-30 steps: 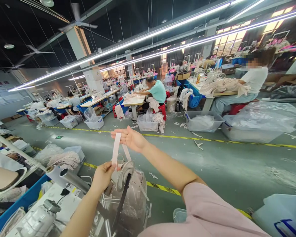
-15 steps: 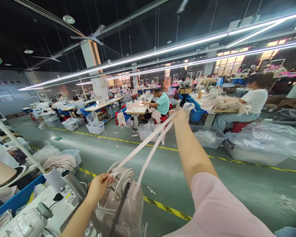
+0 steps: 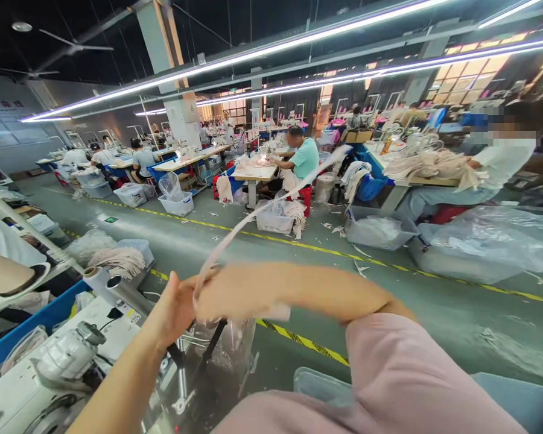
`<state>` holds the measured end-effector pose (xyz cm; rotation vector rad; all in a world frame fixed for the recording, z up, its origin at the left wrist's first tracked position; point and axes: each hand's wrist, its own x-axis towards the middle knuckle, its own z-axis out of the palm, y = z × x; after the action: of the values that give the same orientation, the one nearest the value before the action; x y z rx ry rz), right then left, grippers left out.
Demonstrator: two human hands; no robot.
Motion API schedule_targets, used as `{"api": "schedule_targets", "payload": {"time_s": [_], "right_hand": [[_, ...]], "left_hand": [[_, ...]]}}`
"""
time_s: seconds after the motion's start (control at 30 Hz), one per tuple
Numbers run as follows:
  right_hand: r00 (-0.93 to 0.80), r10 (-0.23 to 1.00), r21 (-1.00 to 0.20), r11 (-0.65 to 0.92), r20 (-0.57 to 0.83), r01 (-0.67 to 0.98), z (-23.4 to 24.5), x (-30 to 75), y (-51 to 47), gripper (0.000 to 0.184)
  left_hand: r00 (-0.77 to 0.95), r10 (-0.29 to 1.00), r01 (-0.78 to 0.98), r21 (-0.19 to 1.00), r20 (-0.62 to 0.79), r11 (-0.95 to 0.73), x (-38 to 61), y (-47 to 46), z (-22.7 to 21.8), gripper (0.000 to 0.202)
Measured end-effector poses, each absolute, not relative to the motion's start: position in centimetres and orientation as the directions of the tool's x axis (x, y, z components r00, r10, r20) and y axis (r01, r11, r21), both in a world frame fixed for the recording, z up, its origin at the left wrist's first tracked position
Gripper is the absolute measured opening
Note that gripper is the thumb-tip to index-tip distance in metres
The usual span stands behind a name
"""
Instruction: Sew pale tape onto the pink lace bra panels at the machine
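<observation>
My right hand [image 3: 221, 294] is blurred and reaches across in front of me, right beside my left hand [image 3: 175, 310]. A long pale pink fabric strip [image 3: 248, 218] runs from my right hand's fingers, curving up and away through the air to the right. Another pale piece [image 3: 278, 312] shows just under my right forearm. My left thumb stands up, apart from the fingers, which are partly hidden behind my right hand. Below both hands is a clear plastic bag [image 3: 235, 346] at a dark bar; its top is covered by my right hand.
A white sewing machine [image 3: 67, 355] and a thread cone [image 3: 97, 282] stand at lower left, near a metal tube [image 3: 127, 292]. A clear bin [image 3: 321, 386] is below me. Yellow-black tape [image 3: 303, 343] marks the floor. Co-workers sit at tables farther off.
My right hand has come back from far out at the upper right to beside my left hand. The taut doubled strip now trails loose in the air. My left thumb has lifted from its pinch.
</observation>
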<state>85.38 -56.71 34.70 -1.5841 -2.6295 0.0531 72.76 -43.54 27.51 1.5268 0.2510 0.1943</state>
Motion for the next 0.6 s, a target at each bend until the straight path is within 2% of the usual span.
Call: {"api": "schedule_targets", "payload": {"time_s": [0.03,0.07,0.1,0.17,0.23,0.33,0.43,0.53,0.6], "right_hand": [[-0.577,0.788,-0.041,0.583,-0.215,0.811,33.3,83.1,-56.4,0.018],[-0.598,0.737,-0.054,0.615,-0.314,0.787,32.1,81.5,-56.2,0.019],[-0.614,0.696,-0.057,0.643,-0.371,0.764,31.2,80.6,-56.2,0.017],[-0.603,0.689,-0.037,0.646,-0.402,0.762,30.1,80.7,-56.6,0.013],[-0.547,0.742,-0.021,0.586,-0.386,0.81,29.8,82.6,-57.2,0.014],[-0.354,0.878,-0.064,0.352,-0.323,0.934,29.8,86.9,-58.6,0.028],[-0.167,0.976,-0.19,0.139,-0.138,0.972,29.8,91.1,-60.3,0.043],[-0.14,0.99,-0.308,0.134,0.005,0.942,29.9,94.2,-61.6,0.048],[-0.125,0.985,-0.285,0.155,0.119,0.946,30.1,95.4,-61.8,0.05]], "left_hand": [[0.979,0.195,0.01,0.978,-0.051,0.207,72.2,-44.1,28.0,0.093],[0.989,0.144,-0.019,0.932,-0.035,0.362,71.6,-44.5,28.4,0.084],[0.99,0.144,-0.066,0.876,-0.004,0.477,71.1,-44.8,28.8,0.071],[0.959,0.277,-0.213,0.806,0.064,0.552,70.1,-44.6,29.7,0.048],[0.885,0.452,-0.361,0.776,0.11,0.517,69.0,-43.7,30.7,0.037],[0.747,0.648,-0.513,0.749,0.149,0.42,66.8,-41.8,32.2,0.036],[0.613,0.769,-0.59,0.751,0.178,0.296,64.1,-40.5,32.8,0.032],[0.527,0.832,-0.565,0.803,0.174,0.191,62.0,-40.0,32.2,0.032],[0.51,0.847,-0.52,0.837,0.146,0.169,61.1,-40.0,31.4,0.038]]}}
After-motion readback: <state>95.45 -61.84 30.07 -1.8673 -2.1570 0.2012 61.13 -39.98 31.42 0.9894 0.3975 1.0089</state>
